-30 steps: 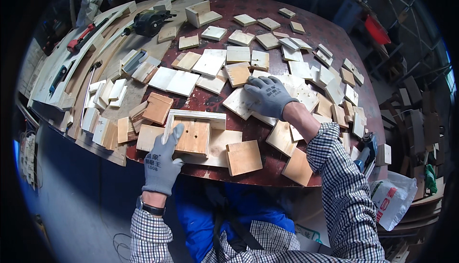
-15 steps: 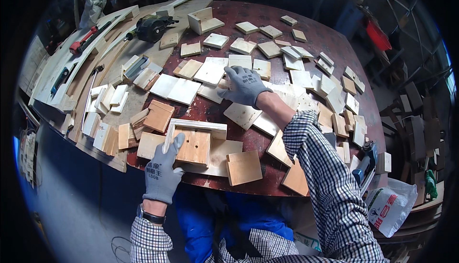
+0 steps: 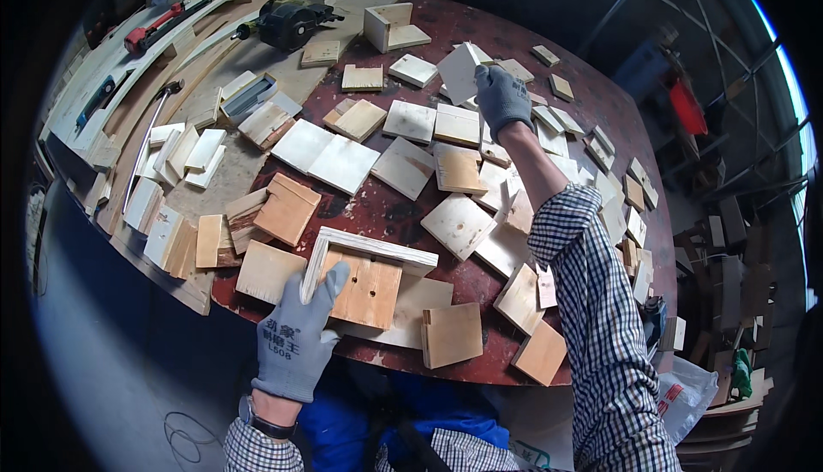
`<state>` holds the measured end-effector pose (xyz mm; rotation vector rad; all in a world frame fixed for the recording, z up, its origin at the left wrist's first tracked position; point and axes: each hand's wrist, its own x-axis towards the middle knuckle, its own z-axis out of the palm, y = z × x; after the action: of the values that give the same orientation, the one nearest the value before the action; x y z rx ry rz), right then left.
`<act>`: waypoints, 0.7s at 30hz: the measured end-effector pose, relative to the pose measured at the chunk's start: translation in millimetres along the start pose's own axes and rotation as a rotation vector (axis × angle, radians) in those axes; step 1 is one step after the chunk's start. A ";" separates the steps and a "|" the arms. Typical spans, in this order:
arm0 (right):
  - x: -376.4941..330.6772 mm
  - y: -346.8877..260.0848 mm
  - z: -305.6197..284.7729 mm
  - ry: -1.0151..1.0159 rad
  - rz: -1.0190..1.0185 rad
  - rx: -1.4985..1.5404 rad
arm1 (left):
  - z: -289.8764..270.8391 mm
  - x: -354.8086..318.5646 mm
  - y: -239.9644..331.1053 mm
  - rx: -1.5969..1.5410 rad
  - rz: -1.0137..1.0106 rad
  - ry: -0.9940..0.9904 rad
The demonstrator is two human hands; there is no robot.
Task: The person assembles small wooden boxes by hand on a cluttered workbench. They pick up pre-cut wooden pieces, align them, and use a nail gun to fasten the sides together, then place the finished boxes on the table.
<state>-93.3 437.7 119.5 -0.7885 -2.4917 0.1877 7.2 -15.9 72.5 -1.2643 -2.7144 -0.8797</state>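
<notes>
Both hands wear grey gloves. My left hand (image 3: 296, 335) grips the left end of a small wooden corner frame (image 3: 367, 292), its fingers lapping over the upright side. The frame has two edge strips and a face with a few dark holes. It rests on a flat board (image 3: 420, 305) at the table's near edge. Farther off, my right hand (image 3: 504, 99) pinches a pale square wood block (image 3: 459, 73), raised and tilted above other blocks. Below that hand lie more loose blocks, among them one with an orange-tan patch (image 3: 459, 168).
Many wood pieces cover the dark red table (image 3: 377, 219). At the left are a circular saw (image 3: 290, 23), a red-handled tool (image 3: 154, 30), a hammer (image 3: 163, 99) and long boards. An L-shaped wooden piece (image 3: 377, 30) stands at the back; a white bag (image 3: 686, 399) hangs at the right.
My right hand has picked up a pale square block and moved it away and to the right. My left hand stays on the corner frame. The view has shifted slightly.
</notes>
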 end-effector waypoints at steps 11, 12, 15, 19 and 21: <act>-33.7 -13.2 38.7 -0.270 -0.562 -0.220 | -6.7 1.6 5.4 0.020 -0.048 -0.058; -32.3 -17.4 48.3 -0.251 -0.638 -0.246 | -7.5 3.4 6.4 0.015 -0.053 -0.060; -29.4 -24.6 60.3 -0.528 -0.507 -0.314 | -8.2 2.6 8.4 0.005 -0.058 -0.063; -25.6 -40.4 49.6 -0.618 -0.534 -0.409 | -8.9 0.6 7.6 0.009 -0.075 -0.056; -24.5 -43.0 43.3 -0.608 -0.591 -0.398 | -9.5 -0.4 7.5 0.016 -0.077 -0.058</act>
<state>-119.9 389.3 83.7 -0.0882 -3.2740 -0.3394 10.8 -17.1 84.1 -1.2096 -2.8264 -0.8390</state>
